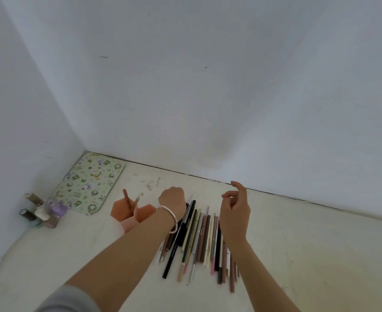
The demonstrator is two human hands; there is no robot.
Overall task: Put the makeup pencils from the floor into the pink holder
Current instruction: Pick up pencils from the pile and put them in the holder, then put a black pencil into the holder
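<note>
Several makeup pencils in black, brown, pink and cream lie side by side on the pale floor. The pink holder, made of hexagonal cups, stands to their left, and two pencils lean in its far cup. My left hand, a bracelet on its wrist, is down at the far ends of the pencils. Its fingers curl under and are hidden behind the back of the hand. My right hand hovers over the right side of the pile, fingers loosely apart, holding nothing.
A green patterned mat lies in the corner behind the holder. Small bottles stand against the left wall. White walls meet the floor just beyond the pencils. Bare floor extends to the right and toward me.
</note>
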